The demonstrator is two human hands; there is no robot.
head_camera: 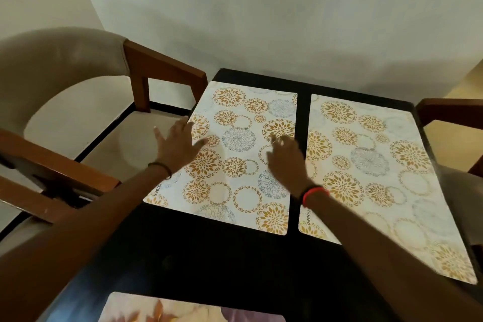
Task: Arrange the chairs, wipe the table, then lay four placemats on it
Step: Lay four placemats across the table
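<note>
Two white placemats with gold and blue flower circles lie side by side on the black table (209, 256). My left hand (177, 146) is spread flat over the left edge of the left placemat (235, 165). My right hand (285, 159) rests with fingers apart on that same mat's right side. The right placemat (371, 170) reaches the table's right edge, and my right forearm crosses its near corner. A third mat (188, 308) with a different, pinkish print shows at the bottom edge.
A beige upholstered chair (78, 102) with brown wooden arms stands at the table's left. Another wooden chair (454, 117) is at the right. A pale wall runs behind the table.
</note>
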